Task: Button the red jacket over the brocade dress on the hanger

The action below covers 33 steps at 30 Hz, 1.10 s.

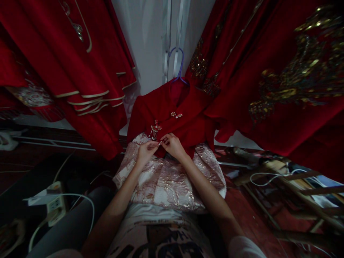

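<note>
A red jacket [188, 130] with a stand collar hangs in front of me on a purple hanger [180, 68]. Its front carries a beaded flower clasp [176, 115] near the collar and a tasselled ornament [155, 129] lower down. Beneath the jacket shows a pale pink brocade skirt [172, 179] with a metallic pattern. My left hand [147, 152] and my right hand [173, 146] meet at the jacket's lower front, just below the tassel. Both pinch there with fingertips almost touching. A tiny pearly bit shows between them; the fingers hide its shape.
Red garments with pale trim [88, 71] hang at left, and a red garment with gold sequins [292, 82] hangs at right. A power strip [57, 204] with white cables lies lower left. At lower right stands a wooden frame [303, 193] with a white cable over it.
</note>
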{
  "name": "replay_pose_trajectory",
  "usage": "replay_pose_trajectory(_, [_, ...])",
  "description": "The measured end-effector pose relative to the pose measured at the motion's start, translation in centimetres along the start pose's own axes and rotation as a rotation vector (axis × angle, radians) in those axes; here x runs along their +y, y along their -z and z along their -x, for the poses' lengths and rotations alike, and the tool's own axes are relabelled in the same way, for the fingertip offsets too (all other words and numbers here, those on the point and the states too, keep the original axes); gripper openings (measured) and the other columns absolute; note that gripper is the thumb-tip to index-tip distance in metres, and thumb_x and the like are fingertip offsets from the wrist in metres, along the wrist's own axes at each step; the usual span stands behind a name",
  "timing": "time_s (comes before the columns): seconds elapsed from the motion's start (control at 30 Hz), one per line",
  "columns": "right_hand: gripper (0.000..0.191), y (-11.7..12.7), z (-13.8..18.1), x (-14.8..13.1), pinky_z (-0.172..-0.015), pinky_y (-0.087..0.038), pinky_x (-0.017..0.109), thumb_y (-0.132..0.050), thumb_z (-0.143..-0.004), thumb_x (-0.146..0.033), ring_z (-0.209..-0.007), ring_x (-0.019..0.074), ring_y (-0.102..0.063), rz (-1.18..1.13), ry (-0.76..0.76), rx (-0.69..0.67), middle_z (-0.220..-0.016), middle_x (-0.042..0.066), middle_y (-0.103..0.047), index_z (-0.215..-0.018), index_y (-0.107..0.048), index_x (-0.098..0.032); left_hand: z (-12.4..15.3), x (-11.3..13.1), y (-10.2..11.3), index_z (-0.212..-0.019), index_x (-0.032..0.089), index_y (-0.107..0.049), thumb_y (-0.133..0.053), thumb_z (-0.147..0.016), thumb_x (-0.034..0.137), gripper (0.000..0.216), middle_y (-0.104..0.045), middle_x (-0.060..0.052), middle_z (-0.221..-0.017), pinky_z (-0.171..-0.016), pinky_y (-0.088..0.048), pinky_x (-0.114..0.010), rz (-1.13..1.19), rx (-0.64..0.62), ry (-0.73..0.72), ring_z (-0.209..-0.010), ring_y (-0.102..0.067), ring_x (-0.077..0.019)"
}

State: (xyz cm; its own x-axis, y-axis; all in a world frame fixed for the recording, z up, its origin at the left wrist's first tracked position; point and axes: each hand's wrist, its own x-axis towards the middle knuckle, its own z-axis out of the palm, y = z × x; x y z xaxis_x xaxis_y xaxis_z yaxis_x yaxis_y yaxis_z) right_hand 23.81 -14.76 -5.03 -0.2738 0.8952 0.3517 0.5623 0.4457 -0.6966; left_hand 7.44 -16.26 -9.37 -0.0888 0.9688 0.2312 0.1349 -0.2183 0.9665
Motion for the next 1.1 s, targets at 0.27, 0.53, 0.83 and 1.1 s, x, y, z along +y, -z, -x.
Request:
replay_pose_trajectory(0.27, [0.009,3.7,-0.3,-1.1,-0.063,-0.048,0.020,-0.058,-0.084,-0.022,-0.067,0.0101,-0.062,-0.012,0.022,0.089,-0.078,0.000,-0.066,-0.088,-0.065,-0.020,0.4,-0.3,-0.4,-0.087,0.018,-0.061,-0.067,-0.064,0.018,0.024,-0.061,-0.001,-0.083,-0.058,-0.047,-0.020,-0.129,0.076,-0.070,-0.065,-0.056,-0.0094])
replay_pose_trajectory(0.53, [0.010,5.2,0.0,-2.2,-0.060,-0.046,0.019,-0.059,-0.084,-0.026,-0.066,0.0104,-0.062,-0.046,0.035,0.114,-0.075,-0.001,-0.067,-0.089,-0.065,-0.021,0.8,-0.7,-0.4,-0.088,0.020,-0.065,-0.070,-0.073,0.031,0.019,-0.061,-0.003,-0.086,-0.060,-0.047,-0.022,-0.263,0.027,-0.159,-0.069,-0.056,-0.0114])
replay_pose_trajectory(0.83, [0.011,4.3,0.1,-0.8,-0.061,-0.047,0.020,-0.061,-0.082,-0.024,-0.064,0.0100,-0.062,0.006,-0.001,-0.112,-0.074,0.000,-0.069,-0.090,-0.068,-0.021,0.9,0.1,-0.6,-0.082,0.018,-0.062,-0.071,-0.073,0.034,0.020,-0.064,-0.002,-0.080,-0.061,-0.048,-0.023,-0.199,0.040,-0.123,-0.068,-0.059,-0.0123])
replay_pose_trajectory(1.1, [0.018,2.7,0.0,0.5,-0.064,-0.048,0.021,-0.064,-0.081,-0.029,-0.071,0.0115,-0.064,0.095,-0.046,-0.202,-0.084,0.002,-0.070,-0.096,-0.067,-0.021,1.1,0.1,-0.6,-0.082,0.018,-0.059,-0.066,-0.079,0.032,0.016,-0.065,-0.002,-0.079,-0.071,-0.052,-0.027,-0.207,0.025,-0.164,-0.075,-0.064,-0.0141])
